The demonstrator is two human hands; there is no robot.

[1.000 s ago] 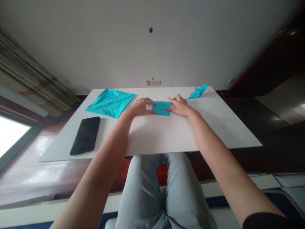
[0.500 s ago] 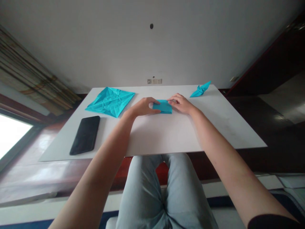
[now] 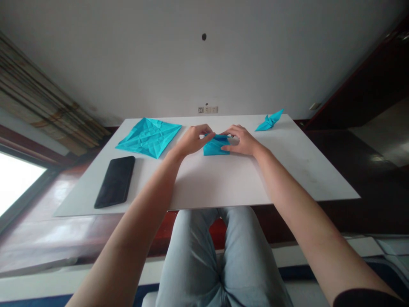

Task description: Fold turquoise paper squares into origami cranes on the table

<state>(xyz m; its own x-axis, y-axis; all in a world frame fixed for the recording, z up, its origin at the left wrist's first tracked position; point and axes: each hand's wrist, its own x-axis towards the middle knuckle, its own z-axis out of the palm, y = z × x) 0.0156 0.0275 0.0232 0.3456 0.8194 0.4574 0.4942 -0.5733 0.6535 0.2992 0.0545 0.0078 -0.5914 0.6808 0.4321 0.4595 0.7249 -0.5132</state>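
Note:
A small folded piece of blue paper [image 3: 213,149] lies on the white table between my hands, its far edge slightly raised. My left hand [image 3: 196,138] pinches its upper left corner between thumb and fingers. At the right side, my right hand [image 3: 242,140] grips the far edge with its fingertips, while the thumb lies across the paper's face. Parts of the upper edge are hidden behind the fingers.
An unfolded, creased blue sheet [image 3: 149,137] lies at the back left of the white table [image 3: 220,183]. In front of it is a black phone [image 3: 115,182]. A blue folded-paper bird [image 3: 269,121] rests at the back right. Behind stands a grey wall [image 3: 143,55].
My left thumb has moved up from the lower left of the folded paper to its top edge. My right thumb has come down onto its face. A layer at the far edge is now lifted.

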